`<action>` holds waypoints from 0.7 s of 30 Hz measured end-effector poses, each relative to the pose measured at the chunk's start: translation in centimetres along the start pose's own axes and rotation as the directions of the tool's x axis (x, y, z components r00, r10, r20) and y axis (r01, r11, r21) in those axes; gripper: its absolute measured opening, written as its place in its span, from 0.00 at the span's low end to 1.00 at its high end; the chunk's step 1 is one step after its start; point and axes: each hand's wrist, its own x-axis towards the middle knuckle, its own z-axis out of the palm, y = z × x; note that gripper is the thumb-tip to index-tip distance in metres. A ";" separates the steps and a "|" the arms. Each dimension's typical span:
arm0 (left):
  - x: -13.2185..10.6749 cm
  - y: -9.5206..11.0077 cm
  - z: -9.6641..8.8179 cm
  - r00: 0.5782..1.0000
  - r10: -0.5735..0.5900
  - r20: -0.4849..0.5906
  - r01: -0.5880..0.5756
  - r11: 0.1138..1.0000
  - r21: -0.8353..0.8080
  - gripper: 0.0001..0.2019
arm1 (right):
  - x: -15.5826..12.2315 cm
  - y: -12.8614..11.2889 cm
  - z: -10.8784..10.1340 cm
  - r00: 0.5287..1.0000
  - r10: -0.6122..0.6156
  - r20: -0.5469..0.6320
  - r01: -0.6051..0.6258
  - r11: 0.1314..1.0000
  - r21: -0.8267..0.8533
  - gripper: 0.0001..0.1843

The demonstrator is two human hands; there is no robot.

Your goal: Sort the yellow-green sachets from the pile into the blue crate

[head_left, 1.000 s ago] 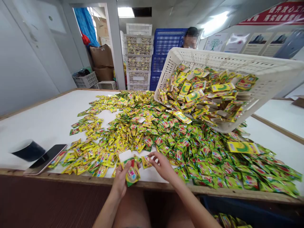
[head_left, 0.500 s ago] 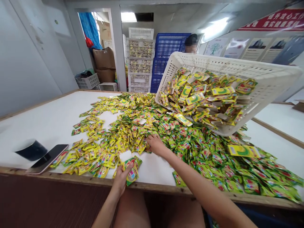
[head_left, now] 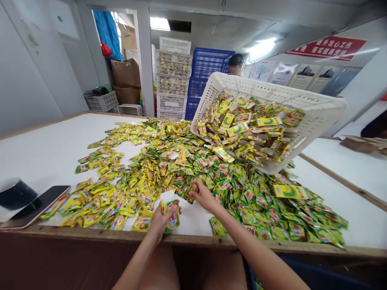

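My left hand is closed round a small carton with its white flap up. A green and yellow packet lies against the carton under my left thumb. Just to the right, my right hand pinches a yellow packet at the near edge of the pile. Loose yellow packets spread to the left of my hands, and green packets are heaped to the right. The carton's lower part is hidden by the hand and packet.
A tilted white crate full of small cartons rests on the heap. One flat yellow carton lies on the green packets. A phone and a dark cup stand at left. Behind the table are stacked blue crates and a person.
My right hand has drawn back from the pile toward me, with a yellow packet in its fingers. My left hand still holds the carton and packet. The view has turned slightly right.
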 end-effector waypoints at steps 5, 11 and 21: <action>0.8 -0.8 2.5 0.997 -0.034 0.063 0.033 0.999 0.010 0.20 | -1.8 -0.9 -2.5 0.999 -0.007 -0.049 0.025 0.933 0.359 0.08; 1.9 -2.0 3.5 0.990 0.007 0.143 -0.020 0.995 0.093 0.18 | -1.4 -3.1 -3.1 0.989 -0.088 -0.121 0.131 0.900 0.416 0.07; 1.7 -2.7 3.3 0.972 -0.007 0.235 -0.040 0.980 0.196 0.13 | -1.8 -4.1 -1.6 0.940 -0.337 0.060 0.339 0.940 -0.038 0.06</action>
